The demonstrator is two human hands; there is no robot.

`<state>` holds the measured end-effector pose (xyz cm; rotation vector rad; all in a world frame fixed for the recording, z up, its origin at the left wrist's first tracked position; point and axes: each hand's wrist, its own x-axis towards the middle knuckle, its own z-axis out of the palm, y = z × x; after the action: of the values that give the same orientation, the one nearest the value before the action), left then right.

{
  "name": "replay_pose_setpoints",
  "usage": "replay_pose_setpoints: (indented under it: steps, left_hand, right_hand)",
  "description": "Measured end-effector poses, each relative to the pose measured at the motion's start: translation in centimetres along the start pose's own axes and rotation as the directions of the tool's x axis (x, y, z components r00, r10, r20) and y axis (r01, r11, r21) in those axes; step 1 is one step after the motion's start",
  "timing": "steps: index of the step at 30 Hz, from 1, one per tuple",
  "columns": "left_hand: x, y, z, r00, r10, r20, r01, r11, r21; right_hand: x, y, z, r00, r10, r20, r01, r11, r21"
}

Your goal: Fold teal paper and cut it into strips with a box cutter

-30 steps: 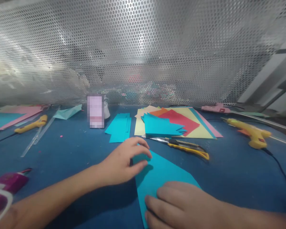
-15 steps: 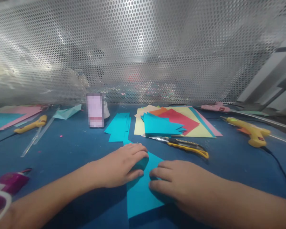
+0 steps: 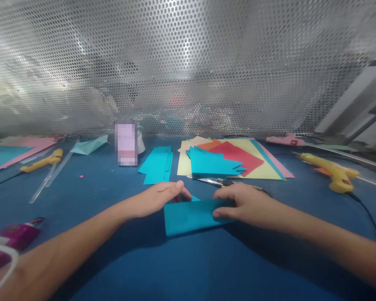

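Observation:
A blue paper sheet (image 3: 188,219) is bent over toward the back, its near edge lifted above the dark blue table. My right hand (image 3: 238,202) pinches the right part of this sheet between thumb and fingers. At the sheet's upper left edge, my left hand (image 3: 163,197) has its thumb raised and its fingers partly hidden behind the paper; whether it grips the sheet is unclear. Just behind my right hand lies a yellow and black cutter knife (image 3: 213,181), partly covered by that hand.
Behind lie blue paper strips (image 3: 156,165) and a pile of coloured paper (image 3: 253,163). Yellow glue guns sit at the left (image 3: 44,162) and right (image 3: 335,171). A blurred phone-like object (image 3: 125,144) stands near the perforated metal panel (image 3: 188,62). A magenta object (image 3: 15,240) lies at the near left.
The blue sheet lay flat before; its near part is now lifted and folded back. My right hand has moved up and closed on it. My left hand has shifted slightly left and turned.

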<state>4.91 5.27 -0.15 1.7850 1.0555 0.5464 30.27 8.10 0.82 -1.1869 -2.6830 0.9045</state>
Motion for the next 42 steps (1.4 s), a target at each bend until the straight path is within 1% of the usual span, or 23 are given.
replay_pose_setpoints:
  steps: [3, 6, 8, 10, 12, 15, 17, 22, 26, 31, 36, 42]
  left_hand:
    - [-0.3, 0.3, 0.2, 0.999, -0.011, 0.032, 0.009, 0.997, 0.074]
    - [-0.4, 0.6, 0.8, 1.000, -0.023, -0.019, 0.027, 0.972, 0.235]
    - [-0.4, 0.6, 1.1, 0.998, -0.041, -0.056, 0.057, 0.948, 0.314]
    - [-0.5, 0.6, 1.3, 0.996, -0.059, -0.069, 0.080, 0.929, 0.360]
    - [-0.6, 0.6, 1.2, 0.995, -0.072, -0.070, 0.094, 0.917, 0.389]
    - [-0.9, 0.6, 0.9, 0.995, -0.071, -0.069, 0.093, 0.917, 0.387]
    - [-1.0, 0.7, 0.8, 0.997, -0.058, -0.055, 0.075, 0.922, 0.381]
    - [-0.9, 1.0, 0.8, 1.000, -0.023, 0.012, 0.015, 0.904, 0.428]
    - [-0.8, 1.1, 0.9, 0.999, 0.032, 0.038, -0.045, 0.911, 0.409]
    - [-0.5, 1.1, 0.8, 0.991, 0.089, 0.101, -0.124, 0.897, 0.424]
    - [-0.6, 1.1, 0.7, 0.990, 0.070, 0.119, -0.114, 0.900, 0.420]
    - [-0.5, 1.0, 0.8, 0.995, 0.021, 0.098, -0.065, 0.880, 0.470]
  right_hand:
    - [-0.1, -0.1, 0.2, 0.999, 0.004, -0.037, -0.004, 1.000, -0.002]
    - [-0.1, -0.1, 0.5, 0.995, -0.020, -0.102, 0.022, 0.999, 0.023]
    - [-0.1, 0.1, 0.6, 0.989, -0.013, -0.145, 0.021, 0.998, 0.054]
    - [0.1, 0.5, 0.7, 0.989, 0.023, -0.145, -0.008, 0.995, 0.097]
    - [0.3, 0.9, 0.7, 0.992, 0.055, -0.112, -0.037, 0.987, 0.159]
    - [0.6, 1.4, 0.4, 0.997, 0.054, -0.054, -0.039, 0.968, 0.248]
    - [0.5, 1.4, 0.2, 0.999, 0.040, -0.031, -0.030, 0.963, 0.266]
    - [0.1, 0.9, -0.2, 0.999, 0.039, -0.005, -0.038, 0.985, 0.166]
    - [-0.1, 0.6, -0.3, 0.998, 0.065, 0.014, -0.066, 0.995, 0.072]
    - [0.0, 0.8, 0.0, 0.998, 0.060, -0.006, -0.060, 0.997, 0.041]
    - [-0.1, 0.7, 0.1, 0.998, 0.058, -0.013, -0.057, 0.997, 0.052]
    - [-0.2, 0.4, 0.1, 0.999, 0.041, -0.012, -0.041, 0.998, 0.044]
